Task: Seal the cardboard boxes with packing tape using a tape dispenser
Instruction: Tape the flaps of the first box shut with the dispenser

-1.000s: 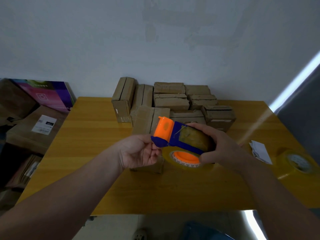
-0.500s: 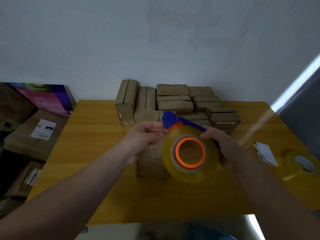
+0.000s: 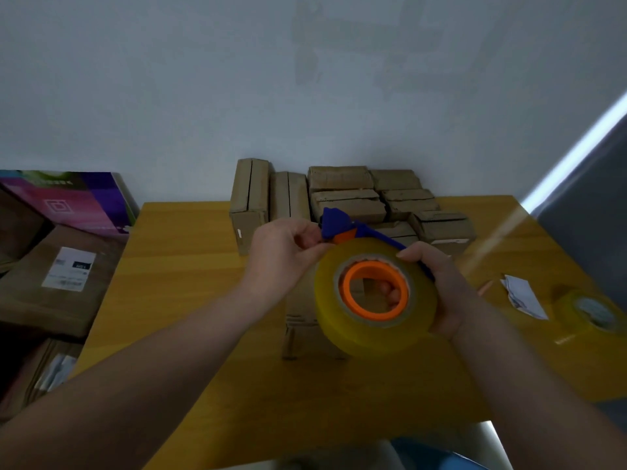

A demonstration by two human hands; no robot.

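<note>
Behind tape roll, near box mostly hidden; floor-box label text unreadable.

The tape roll looked shiny, see-through yellow plastic. The tape dispenser was smooth blue and orange plastic. The boxes were dull, rough brown cardboard. The table was smooth, glossy yellow wood.

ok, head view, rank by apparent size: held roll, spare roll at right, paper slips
1. held roll: largest, but it is nearest the camera, so that is partly perspective.
2. spare roll and paper slips: they look alike, so I am not ranking them.
</note>
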